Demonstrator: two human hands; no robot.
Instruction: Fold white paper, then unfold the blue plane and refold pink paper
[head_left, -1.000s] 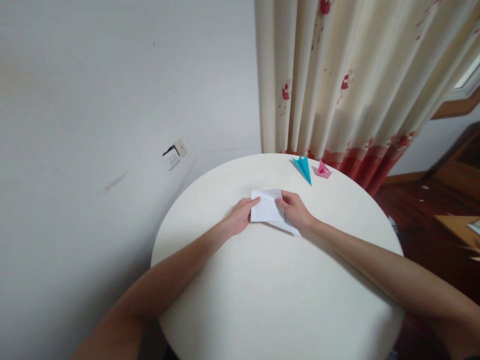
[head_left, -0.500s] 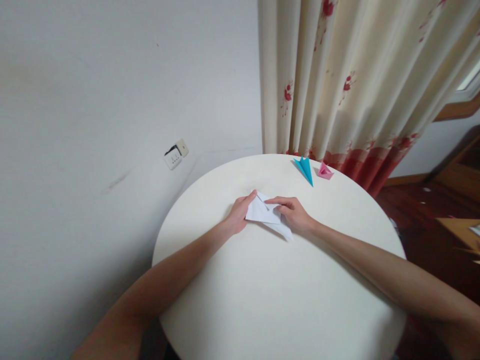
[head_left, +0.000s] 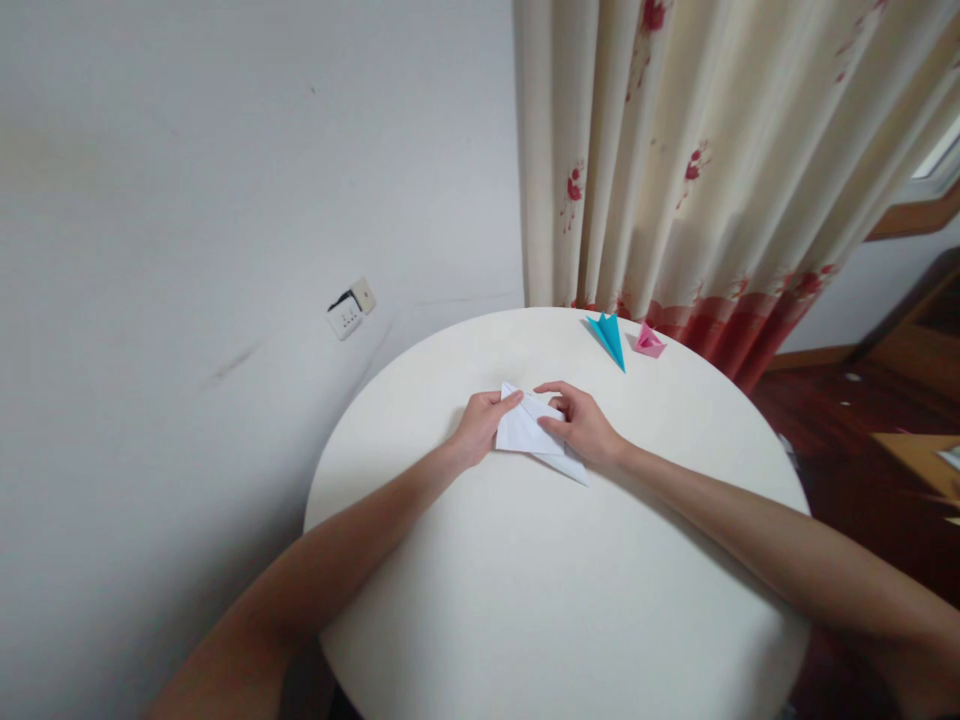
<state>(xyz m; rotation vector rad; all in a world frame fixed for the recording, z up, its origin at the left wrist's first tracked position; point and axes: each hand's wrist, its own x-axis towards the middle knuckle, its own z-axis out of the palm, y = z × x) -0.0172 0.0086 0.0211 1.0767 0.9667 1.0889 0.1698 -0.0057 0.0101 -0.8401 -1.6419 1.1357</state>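
Note:
A folded sheet of white paper is held between my two hands just above the white round table. My left hand grips its left edge, thumb on top and the other fingers hidden beneath. At the right edge, my right hand pinches the paper with its thumb on the upper face; the index finger is bent and lifted off near the top edge. A pointed flap of the paper sticks out below, toward the lower right.
Near the far edge of the white round table lie a blue paper plane and a pink folded paper piece. A patterned curtain hangs behind. A wall socket is on the wall at the left.
My right index finger has lifted from the paper's face and curled toward the top edge. My left thumb has slid slightly right, and the small raised flap now lies flatter.

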